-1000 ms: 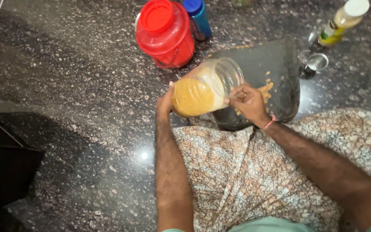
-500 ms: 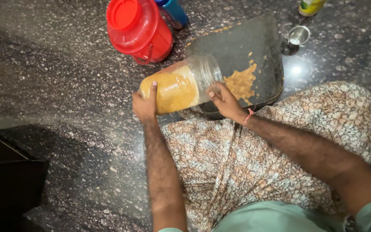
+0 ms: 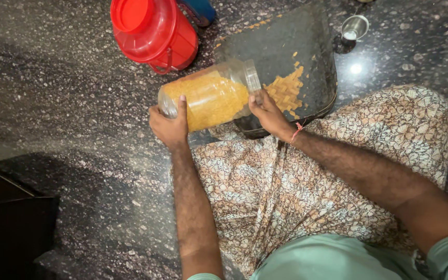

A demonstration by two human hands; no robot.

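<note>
A clear plastic jar (image 3: 208, 96) half full of yellow split lentils lies tilted on its side, mouth toward the right. My left hand (image 3: 169, 124) grips its base end from below. My right hand (image 3: 268, 111) holds it near the open mouth. A small heap of yellow lentils (image 3: 286, 91) has spilled onto a dark woven winnowing tray (image 3: 291, 46) that rests partly on my lap. I sit on the floor in a patterned cloth (image 3: 312, 181).
A red plastic container (image 3: 151, 31) with a red lid stands behind the jar, with a blue object (image 3: 200, 8) beside it. A small steel cup (image 3: 353, 26) sits at the back right. A dark object (image 3: 11, 223) lies at the lower left on the speckled granite floor.
The jar has tipped further and lentils have poured onto the tray. The view has shifted, so the bottle at the back right has left the frame.
</note>
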